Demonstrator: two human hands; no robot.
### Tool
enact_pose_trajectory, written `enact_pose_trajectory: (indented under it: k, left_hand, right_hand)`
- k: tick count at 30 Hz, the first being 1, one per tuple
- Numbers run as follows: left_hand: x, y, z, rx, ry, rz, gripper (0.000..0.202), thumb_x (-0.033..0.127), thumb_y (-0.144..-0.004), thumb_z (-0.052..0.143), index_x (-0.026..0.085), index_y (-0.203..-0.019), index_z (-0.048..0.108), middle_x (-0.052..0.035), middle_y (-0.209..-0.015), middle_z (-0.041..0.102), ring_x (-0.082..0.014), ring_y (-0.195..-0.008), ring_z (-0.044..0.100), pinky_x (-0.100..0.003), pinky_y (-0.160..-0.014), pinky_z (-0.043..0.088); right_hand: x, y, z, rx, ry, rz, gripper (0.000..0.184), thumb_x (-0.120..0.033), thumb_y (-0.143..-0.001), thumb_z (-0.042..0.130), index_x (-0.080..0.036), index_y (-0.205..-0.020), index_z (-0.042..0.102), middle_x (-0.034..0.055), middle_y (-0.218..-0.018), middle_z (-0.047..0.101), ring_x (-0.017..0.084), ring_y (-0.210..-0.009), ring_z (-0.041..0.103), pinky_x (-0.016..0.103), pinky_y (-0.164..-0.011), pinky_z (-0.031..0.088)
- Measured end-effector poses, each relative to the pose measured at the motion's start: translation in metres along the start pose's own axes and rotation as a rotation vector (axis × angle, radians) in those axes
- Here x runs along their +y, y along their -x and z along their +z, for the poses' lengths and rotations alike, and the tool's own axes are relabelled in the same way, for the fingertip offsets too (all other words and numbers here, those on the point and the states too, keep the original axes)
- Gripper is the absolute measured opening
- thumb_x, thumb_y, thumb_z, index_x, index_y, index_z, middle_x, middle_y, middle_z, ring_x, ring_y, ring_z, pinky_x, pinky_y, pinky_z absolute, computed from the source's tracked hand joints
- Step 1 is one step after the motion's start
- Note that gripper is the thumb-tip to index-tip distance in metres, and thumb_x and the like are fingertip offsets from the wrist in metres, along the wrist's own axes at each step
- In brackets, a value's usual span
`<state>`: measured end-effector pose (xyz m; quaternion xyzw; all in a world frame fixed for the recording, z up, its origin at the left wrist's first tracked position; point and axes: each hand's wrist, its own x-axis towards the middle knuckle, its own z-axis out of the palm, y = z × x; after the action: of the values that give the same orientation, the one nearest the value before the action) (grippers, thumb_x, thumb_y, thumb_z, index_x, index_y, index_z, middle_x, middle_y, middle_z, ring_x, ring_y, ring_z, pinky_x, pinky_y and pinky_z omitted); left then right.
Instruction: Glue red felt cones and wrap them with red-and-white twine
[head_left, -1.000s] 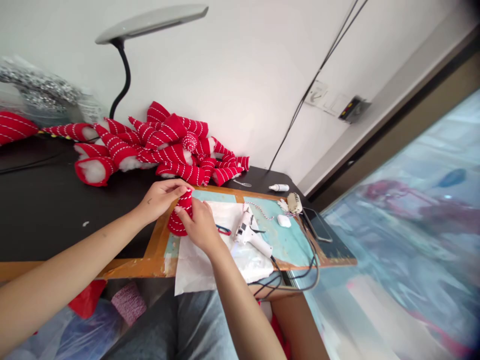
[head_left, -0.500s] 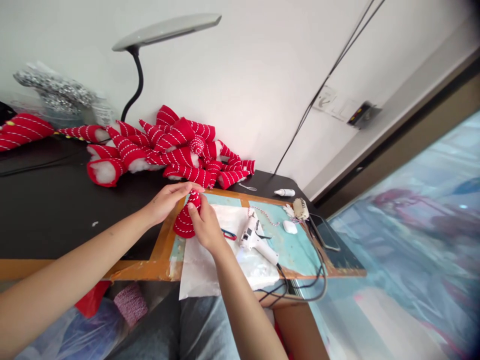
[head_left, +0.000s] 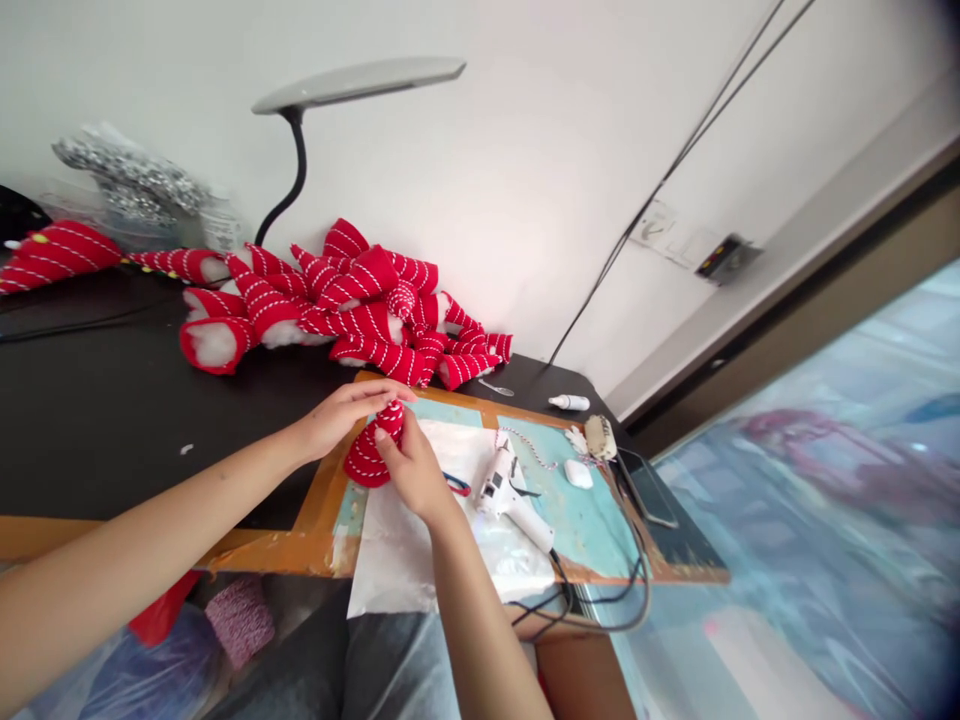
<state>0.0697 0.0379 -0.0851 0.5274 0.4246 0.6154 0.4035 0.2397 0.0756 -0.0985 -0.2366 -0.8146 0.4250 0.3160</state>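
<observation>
My left hand (head_left: 345, 418) and my right hand (head_left: 416, 470) both hold a small red cone of white-striped fabric (head_left: 367, 458), pinching its narrow top between the fingers. Its wide end hangs over the edge of a wooden-framed, pale blue board (head_left: 592, 530). Beneath my right wrist lies a white paper sheet (head_left: 405, 560). A white hot glue gun (head_left: 506, 495) rests on that sheet to the right of my right hand, beside red-handled scissors (head_left: 456, 484), partly hidden.
A heap of similar red striped cones stuffed with white fiber (head_left: 352, 300) lies on the black table (head_left: 112, 440) behind the board. A phone (head_left: 649, 490), a small glue bottle (head_left: 568, 402), cables and a desk lamp (head_left: 352, 85) are nearby. A spool of pink twine (head_left: 240, 620) sits below the table edge.
The whole view has shifted slightly as my head moved. My hands still pinch the cone, and its tip sits a little higher between my fingers.
</observation>
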Motion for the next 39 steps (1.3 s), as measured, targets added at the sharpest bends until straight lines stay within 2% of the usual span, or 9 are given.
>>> enact_pose_trajectory:
  k: [4, 12, 17, 22, 25, 30, 33, 35, 39]
  left_hand:
    - [-0.001, 0.002, 0.000, -0.069, 0.040, 0.020, 0.032, 0.051, -0.084, 0.083, 0.022, -0.094, 0.089, -0.0126, -0.121, 0.084, -0.0350, -0.122, 0.072, -0.046, -0.115, 0.049]
    - [-0.009, 0.003, -0.001, -0.033, 0.112, 0.064, 0.042, 0.061, -0.090, 0.079, 0.026, -0.113, 0.084, -0.0087, -0.123, 0.081, -0.0308, -0.129, 0.069, -0.041, -0.118, 0.048]
    - [-0.020, -0.001, -0.008, -0.088, 0.082, -0.031, 0.063, 0.069, -0.088, 0.079, 0.029, -0.136, 0.075, -0.0107, -0.153, 0.069, -0.0356, -0.150, 0.056, -0.045, -0.124, 0.045]
    - [-0.024, -0.003, -0.014, -0.188, -0.030, -0.207, 0.066, 0.039, -0.069, 0.102, 0.029, -0.130, 0.079, -0.0089, -0.147, 0.075, -0.0394, -0.143, 0.064, -0.050, -0.120, 0.050]
    - [-0.026, -0.003, -0.012, -0.174, -0.029, -0.239, 0.065, 0.034, -0.071, 0.100, 0.030, -0.132, 0.077, -0.0078, -0.145, 0.076, -0.0368, -0.140, 0.067, -0.049, -0.120, 0.051]
    - [-0.028, -0.003, -0.012, -0.105, 0.087, -0.253, 0.059, 0.045, -0.083, 0.089, 0.027, -0.138, 0.073, -0.0113, -0.137, 0.080, -0.0356, -0.130, 0.074, -0.046, -0.111, 0.059]
    - [-0.026, -0.003, -0.013, -0.091, 0.157, -0.254, 0.050, 0.048, -0.085, 0.085, 0.021, -0.127, 0.079, -0.0141, -0.126, 0.084, -0.0359, -0.122, 0.078, -0.044, -0.106, 0.062]
    - [-0.024, -0.002, -0.014, -0.088, 0.191, -0.252, 0.046, 0.047, -0.084, 0.084, 0.019, -0.121, 0.081, -0.0144, -0.120, 0.086, -0.0358, -0.117, 0.080, -0.043, -0.102, 0.064]
    - [-0.023, 0.000, -0.014, -0.088, 0.237, -0.247, 0.038, 0.044, -0.083, 0.085, 0.020, -0.112, 0.083, -0.0134, -0.113, 0.087, -0.0347, -0.110, 0.082, -0.042, -0.098, 0.065]
  right_hand:
    - [0.000, 0.006, -0.002, 0.047, -0.106, 0.045, 0.054, -0.038, -0.097, 0.069, -0.021, -0.146, 0.055, 0.0145, -0.145, 0.070, 0.031, -0.133, 0.067, 0.047, -0.116, 0.050]
    - [-0.003, 0.010, -0.002, 0.141, -0.106, 0.060, 0.038, -0.043, -0.094, 0.073, -0.023, -0.127, 0.067, 0.0085, -0.127, 0.078, 0.027, -0.114, 0.072, 0.043, -0.107, 0.054]
    - [0.014, 0.005, 0.003, 0.263, -0.264, 0.266, 0.063, -0.057, -0.095, 0.071, -0.018, -0.143, 0.060, 0.0161, -0.147, 0.069, 0.032, -0.138, 0.065, 0.048, -0.122, 0.046]
    - [0.026, -0.004, -0.002, 0.360, -0.332, 0.398, 0.081, -0.066, -0.099, 0.057, -0.014, -0.160, 0.043, 0.0239, -0.161, 0.056, 0.034, -0.142, 0.065, 0.050, -0.117, 0.053]
    - [0.022, -0.003, -0.012, 0.437, -0.301, 0.425, 0.081, -0.063, -0.102, 0.047, -0.011, -0.164, 0.037, 0.0261, -0.168, 0.047, 0.034, -0.152, 0.057, 0.052, -0.124, 0.046]
    - [-0.002, 0.014, -0.031, 0.508, -0.219, 0.326, 0.053, -0.045, -0.097, 0.056, -0.020, -0.144, 0.061, 0.0160, -0.161, 0.060, 0.029, -0.148, 0.059, 0.046, -0.126, 0.042]
    - [-0.016, 0.027, -0.036, 0.479, -0.101, 0.219, 0.031, -0.045, -0.097, 0.059, -0.025, -0.114, 0.075, 0.0086, -0.119, 0.082, 0.029, -0.120, 0.074, 0.045, -0.114, 0.051]
    - [-0.020, 0.033, -0.036, 0.447, 0.002, 0.162, 0.031, -0.047, -0.102, 0.053, -0.026, -0.103, 0.077, 0.0059, -0.095, 0.082, 0.028, -0.095, 0.076, 0.045, -0.099, 0.056]
    - [-0.020, 0.036, -0.032, 0.438, 0.129, -0.037, 0.030, -0.038, -0.098, 0.062, -0.026, -0.121, 0.077, 0.0126, -0.121, 0.079, 0.033, -0.115, 0.072, 0.051, -0.108, 0.053]
